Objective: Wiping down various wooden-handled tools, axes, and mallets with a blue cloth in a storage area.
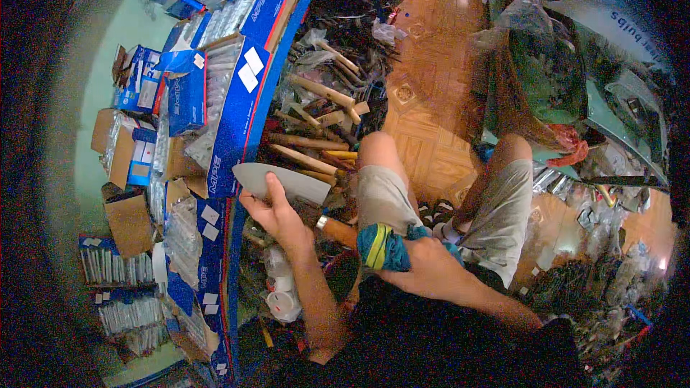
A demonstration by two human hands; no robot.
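My left hand (280,221) holds a grey pointed metal blade (288,183) by its face, the thumb lying on top and the fingers beneath. The blade looks like that of a trowel. Below it, a wooden handle (339,231) with a shiny metal ferrule points towards my lap; whether it joins the blade is hidden by the hand and shadow. My right hand (431,269) is closed on a teal cloth with yellow stripes (384,248), which is bunched over the near end of the handle.
Shelves to the left hold blue cartons (186,91) and packed goods. Wooden tool handles (323,91) are piled beyond the blade. Tiled floor (431,91) shows past my knees. Plastic-wrapped items (598,226) lie at right, near a glass-sided case (620,124).
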